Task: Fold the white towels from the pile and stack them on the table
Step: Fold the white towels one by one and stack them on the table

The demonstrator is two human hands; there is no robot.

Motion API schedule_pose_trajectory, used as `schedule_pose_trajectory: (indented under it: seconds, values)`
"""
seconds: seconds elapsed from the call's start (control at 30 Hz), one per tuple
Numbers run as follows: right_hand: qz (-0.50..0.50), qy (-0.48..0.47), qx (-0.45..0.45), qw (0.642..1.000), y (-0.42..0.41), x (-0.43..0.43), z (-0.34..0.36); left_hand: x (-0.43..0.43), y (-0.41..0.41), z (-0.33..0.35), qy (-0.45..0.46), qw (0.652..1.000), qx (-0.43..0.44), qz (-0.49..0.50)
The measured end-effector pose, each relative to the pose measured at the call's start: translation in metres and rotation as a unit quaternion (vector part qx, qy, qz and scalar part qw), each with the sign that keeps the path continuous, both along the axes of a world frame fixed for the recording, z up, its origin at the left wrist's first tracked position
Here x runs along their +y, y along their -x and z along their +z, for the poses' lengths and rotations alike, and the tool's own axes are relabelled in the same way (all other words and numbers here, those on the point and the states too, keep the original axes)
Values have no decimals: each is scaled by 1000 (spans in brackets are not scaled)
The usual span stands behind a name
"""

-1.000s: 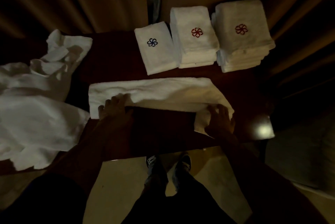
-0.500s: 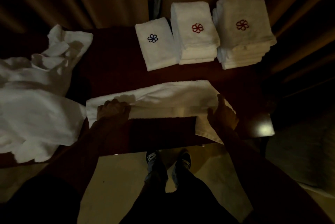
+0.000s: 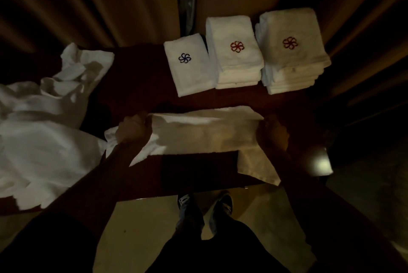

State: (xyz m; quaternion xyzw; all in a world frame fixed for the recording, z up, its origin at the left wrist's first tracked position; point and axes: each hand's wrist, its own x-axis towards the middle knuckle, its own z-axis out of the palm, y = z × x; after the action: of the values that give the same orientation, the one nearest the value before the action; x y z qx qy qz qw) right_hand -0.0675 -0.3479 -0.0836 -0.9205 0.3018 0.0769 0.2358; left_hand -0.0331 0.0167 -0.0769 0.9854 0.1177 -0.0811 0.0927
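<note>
A white towel (image 3: 205,133) lies lengthwise across the dark table (image 3: 136,87), folded over along its length. My left hand (image 3: 132,128) grips its left end and my right hand (image 3: 272,132) grips its right end, both at the far edge of the fold. A loose corner of the towel hangs toward the table's near edge under my right forearm. The unfolded pile of white towels (image 3: 44,122) fills the left side. At the back stand a single folded towel with a blue emblem (image 3: 189,65), and two stacks with red emblems (image 3: 236,52) (image 3: 291,49).
Curtains (image 3: 88,7) hang close behind the table. The table's near edge runs just in front of my feet (image 3: 205,206) on a pale floor. A bright reflection (image 3: 320,164) shines on the table's right corner.
Both hands have carried the near edge of the towel away from me, over to the far edge, so the towel now lies folded lengthwise. The pile and stacks have not moved.
</note>
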Motion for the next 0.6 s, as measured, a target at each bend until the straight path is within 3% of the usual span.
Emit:
schedule_pose_trajectory:
  seconds: [0.1,0.17,0.27,0.37,0.6]
  values:
    - [13,-56,-53,997,-6,-2,-5,-3,-8,-5,71,997,2,-12]
    - [43,-46,-42,997,0,-6,-14,-5,0,-13,91,996,17,-10]
    - [69,52,7,996,23,-13,-35,-9,29,-35,44,998,45,-21]
    - [21,40,110,993,42,-9,-46,-11,47,-46,26,996,86,2]
    - [70,62,106,990,59,-20,-59,-8,51,-68,34,988,147,39]
